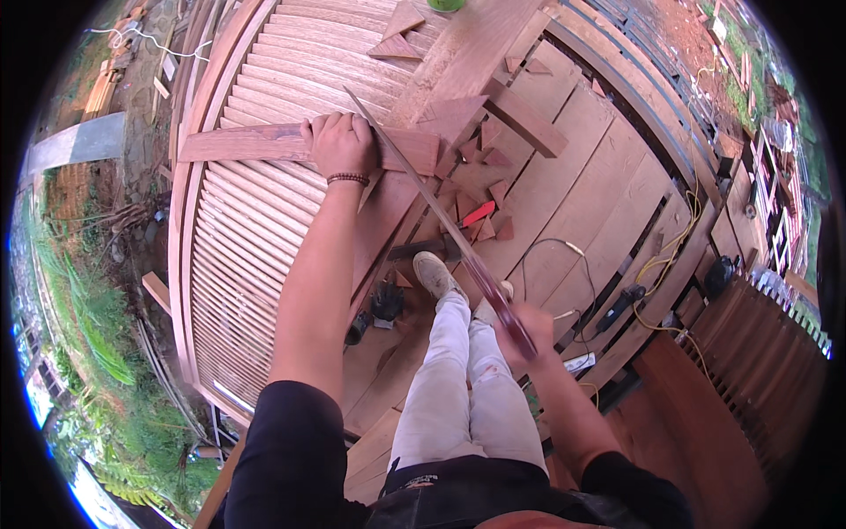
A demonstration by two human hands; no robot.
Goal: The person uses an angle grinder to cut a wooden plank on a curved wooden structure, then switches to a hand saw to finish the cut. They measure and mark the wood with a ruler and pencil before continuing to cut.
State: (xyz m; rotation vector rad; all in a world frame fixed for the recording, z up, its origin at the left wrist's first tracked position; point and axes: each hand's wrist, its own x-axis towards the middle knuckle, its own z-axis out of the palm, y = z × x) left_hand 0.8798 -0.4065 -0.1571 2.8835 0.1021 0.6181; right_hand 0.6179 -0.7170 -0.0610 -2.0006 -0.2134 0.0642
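Observation:
My left hand (339,145) presses down closed on a reddish wooden board (233,144) lying across a slatted wooden panel (247,238). My right hand (524,331) grips the dark reddish handle of a long handsaw (423,189), whose blade slants up past my left hand at the board. Triangular wood offcuts (397,48) rest on the panel's upper part, and several more (496,159) are scattered beside the board and below it, around a red object (478,212).
A plank deck (582,176) carries my feet (434,273), a corded power tool (621,309) and yellow cables (670,247). A wooden beam (538,128) juts out at upper right. Rusty corrugated sheet (749,370) lies at lower right; ground with plants (106,326) is at left.

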